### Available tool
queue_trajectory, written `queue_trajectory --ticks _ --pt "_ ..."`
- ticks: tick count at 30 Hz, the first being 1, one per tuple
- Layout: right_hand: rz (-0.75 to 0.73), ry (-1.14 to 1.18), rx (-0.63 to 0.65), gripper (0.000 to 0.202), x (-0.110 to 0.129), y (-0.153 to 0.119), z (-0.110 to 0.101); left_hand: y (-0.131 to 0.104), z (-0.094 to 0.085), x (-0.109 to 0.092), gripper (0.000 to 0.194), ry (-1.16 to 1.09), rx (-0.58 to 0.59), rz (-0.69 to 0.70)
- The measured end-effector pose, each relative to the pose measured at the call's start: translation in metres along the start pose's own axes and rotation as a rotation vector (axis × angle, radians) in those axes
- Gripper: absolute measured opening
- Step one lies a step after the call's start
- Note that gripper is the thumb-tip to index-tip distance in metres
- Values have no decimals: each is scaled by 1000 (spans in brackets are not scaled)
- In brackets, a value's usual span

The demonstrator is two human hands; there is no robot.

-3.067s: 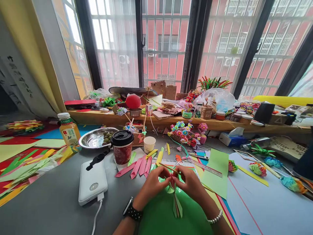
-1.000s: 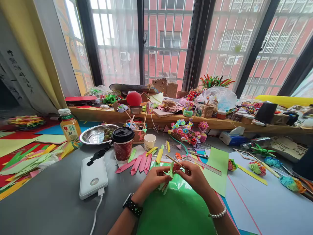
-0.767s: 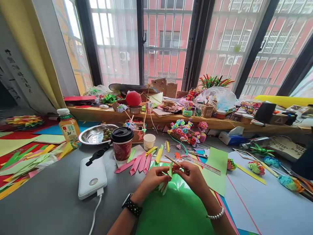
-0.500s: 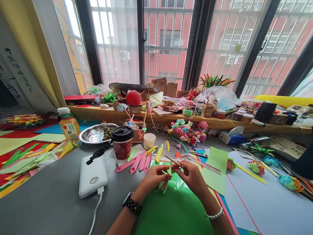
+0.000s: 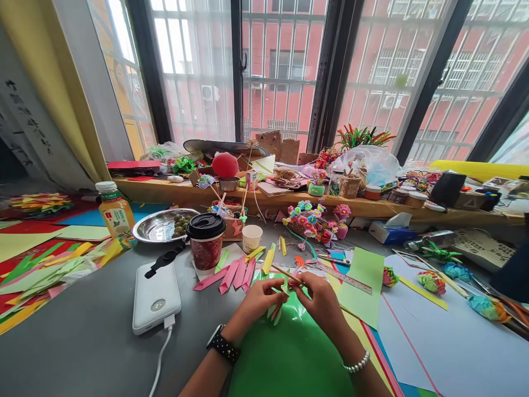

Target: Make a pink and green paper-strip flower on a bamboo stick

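Both hands meet over a big shiny green sheet of paper (image 5: 289,358) that lies on the grey worktop (image 5: 82,347). The left hand (image 5: 258,302) pinches a small bunch of folded light green paper leaves (image 5: 276,312), and the leaf tips hang down under its fingers. The right hand (image 5: 320,300) pinches a thin wooden stick (image 5: 285,274) that points up and to the left. The leaves and the stick touch right between the 2 hands, just above the green sheet.

It looks like the work is about half done. Some leaves are already folded and bunched at the stick. I cannot tell if they are stuck on or only held there. The stick is bare at its far end, so no flower top is on it yet, as far as I can see.

Just past the hands lie a few folded pink paper strips (image 5: 235,275) and some folded yellow paper strips (image 5: 268,259). They are flat on the worktop and not used yet. To the left sits a white power bank with a cable (image 5: 156,298), and behind it a red paper cup with a black lid (image 5: 205,242). Further back stands a bunch of little finished paper flowers in many colours (image 5: 312,220), so some pieces like this one may already be done.
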State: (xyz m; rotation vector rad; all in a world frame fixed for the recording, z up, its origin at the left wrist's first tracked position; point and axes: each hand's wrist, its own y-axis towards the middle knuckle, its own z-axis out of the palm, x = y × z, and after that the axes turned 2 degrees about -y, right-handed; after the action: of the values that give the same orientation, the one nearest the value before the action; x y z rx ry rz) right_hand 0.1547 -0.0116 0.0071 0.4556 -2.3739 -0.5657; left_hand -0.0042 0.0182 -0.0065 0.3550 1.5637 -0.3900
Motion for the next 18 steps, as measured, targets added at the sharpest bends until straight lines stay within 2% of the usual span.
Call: queue_trajectory --ticks 8,18 --pt "29 97 97 14 -1 4 -7 -2 1 -4 33 38 11 38" --pt "-18 -18 -39 14 2 -1 4 2 0 3 28 -30 -26 24"
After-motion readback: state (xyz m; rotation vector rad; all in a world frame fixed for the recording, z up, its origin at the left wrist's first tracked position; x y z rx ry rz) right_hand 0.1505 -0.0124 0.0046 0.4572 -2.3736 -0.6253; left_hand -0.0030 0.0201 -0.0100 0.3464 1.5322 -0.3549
